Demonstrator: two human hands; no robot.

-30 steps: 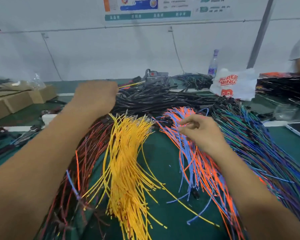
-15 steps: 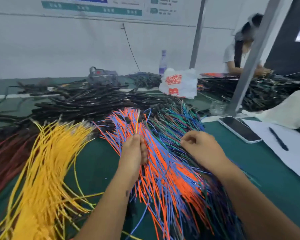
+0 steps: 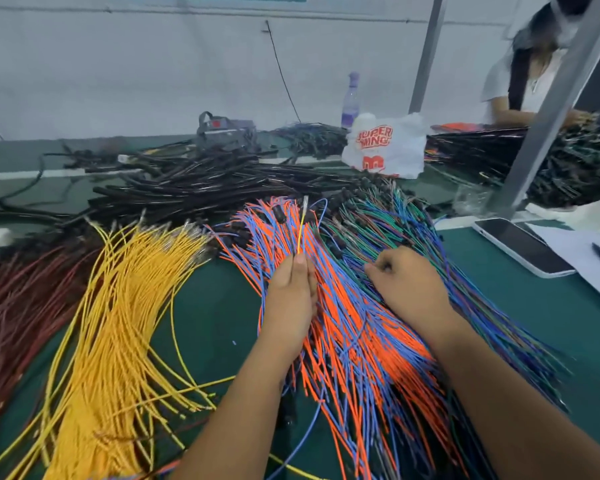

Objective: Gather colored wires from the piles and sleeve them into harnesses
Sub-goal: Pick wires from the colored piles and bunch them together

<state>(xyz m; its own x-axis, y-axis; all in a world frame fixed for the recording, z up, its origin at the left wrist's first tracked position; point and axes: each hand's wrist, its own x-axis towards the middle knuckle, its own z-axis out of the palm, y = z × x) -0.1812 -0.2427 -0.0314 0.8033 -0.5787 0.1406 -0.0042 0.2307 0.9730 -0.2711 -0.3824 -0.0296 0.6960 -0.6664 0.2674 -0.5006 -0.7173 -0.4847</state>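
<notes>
**Left hand pinching yellow wire, right hand picking in green/blue pile**

Far left of the green counter (image 3: pixel 219 306): dark red wire pile (image 3: pixel 18 299), fanned toward the near edge. Just beside it, the yellow wire pile (image 3: pixel 118 323), metal terminals pointing away from the camera, a few strands straying right across the bare counter.

Left hand (image 3: pixel 290 303): forearm comes in from bottom centre, hand raised over the left edge of the orange/blue wire pile (image 3: pixel 354 341). Fingers (image 3: pixel 297 268) pressed together around a thin bunch, with a single yellow wire (image 3: pixel 301 233) sticking straight up out of the pinch, terminal at its top end. What else is in the bunch: cannot tell.

Right hand (image 3: pixel 409 292): forearm in from bottom right, knuckles up, low over the boundary between the orange/blue pile and the green/blue wire pile (image 3: pixel 388 220). Fingers curled, tips down among the strands; whether they actually pinch a wire is hidden.

Behind the piles: heap of black sleeved harnesses (image 3: pixel 194 188). Back right: white plastic bag (image 3: pixel 387 147), bottle (image 3: pixel 350 98) behind it. Far right: phone (image 3: pixel 523 245) lying flat on the counter, touching paper sheets (image 3: pixel 582 251). Another person sits at the far right corner.
</notes>
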